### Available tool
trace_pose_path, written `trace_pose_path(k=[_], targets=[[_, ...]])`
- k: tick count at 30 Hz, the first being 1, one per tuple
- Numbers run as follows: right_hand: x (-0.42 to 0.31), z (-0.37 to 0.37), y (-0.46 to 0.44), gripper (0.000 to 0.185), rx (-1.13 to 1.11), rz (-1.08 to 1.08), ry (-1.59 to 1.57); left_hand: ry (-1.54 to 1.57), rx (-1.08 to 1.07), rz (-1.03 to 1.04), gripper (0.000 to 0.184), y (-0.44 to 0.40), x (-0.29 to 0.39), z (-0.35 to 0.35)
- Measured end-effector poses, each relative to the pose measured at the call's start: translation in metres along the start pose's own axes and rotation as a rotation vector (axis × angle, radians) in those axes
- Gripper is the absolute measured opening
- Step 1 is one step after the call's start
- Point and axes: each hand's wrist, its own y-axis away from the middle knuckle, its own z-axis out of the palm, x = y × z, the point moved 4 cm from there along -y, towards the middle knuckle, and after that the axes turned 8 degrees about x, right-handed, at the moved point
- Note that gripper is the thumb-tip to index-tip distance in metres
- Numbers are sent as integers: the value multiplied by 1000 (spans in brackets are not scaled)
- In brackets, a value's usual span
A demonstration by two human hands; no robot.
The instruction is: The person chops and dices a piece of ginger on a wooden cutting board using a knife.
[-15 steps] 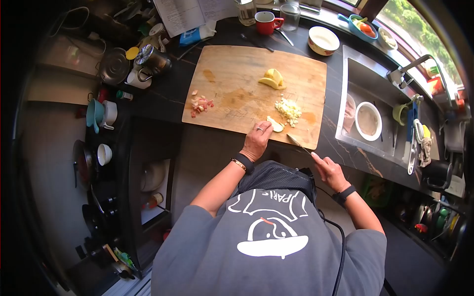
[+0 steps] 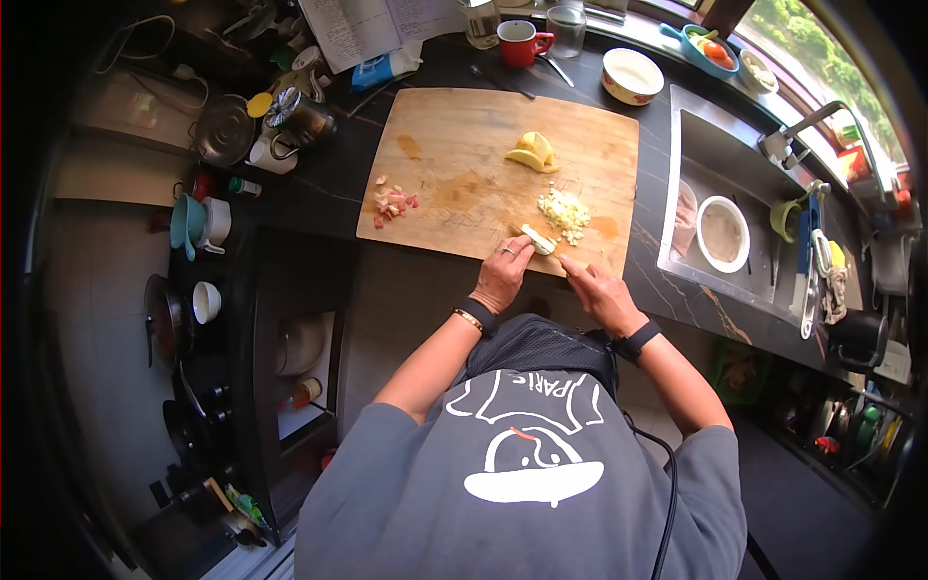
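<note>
A wooden cutting board [image 2: 454,145] lies on the dark counter. At its front edge the fingers of my left hand [image 2: 501,277] are closed on a pale yellow wedge [image 2: 532,232], perhaps fruit or potato. My right hand [image 2: 601,297] grips a knife [image 2: 545,246]; its handle is covered by my fingers and its blade lies at the wedge. Just beyond sits a heap of small pale diced pieces [image 2: 565,215]. Larger yellow wedges [image 2: 532,153] rest farther back. Pinkish chopped pieces [image 2: 394,203] are at the board's left side.
To the right is a sink [image 2: 720,280] with a white bowl [image 2: 722,235] in it. A patterned bowl [image 2: 633,77], a red mug [image 2: 522,44] and a glass [image 2: 566,34] stand behind the board. A metal pot [image 2: 302,118] is at the left.
My right hand has moved left and forward with the knife, from beside the board's front edge to the wedge. My left hand stays nearly still, holding the wedge.
</note>
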Motion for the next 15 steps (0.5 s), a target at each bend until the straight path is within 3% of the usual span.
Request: trace_pose_path(k=[7, 15], targets=[[7, 6, 12, 53, 23, -5, 24, 10, 10, 6, 25, 4, 0, 3], [16, -41, 76, 55, 12, 32, 11, 25, 10, -40, 18, 1, 3, -1]])
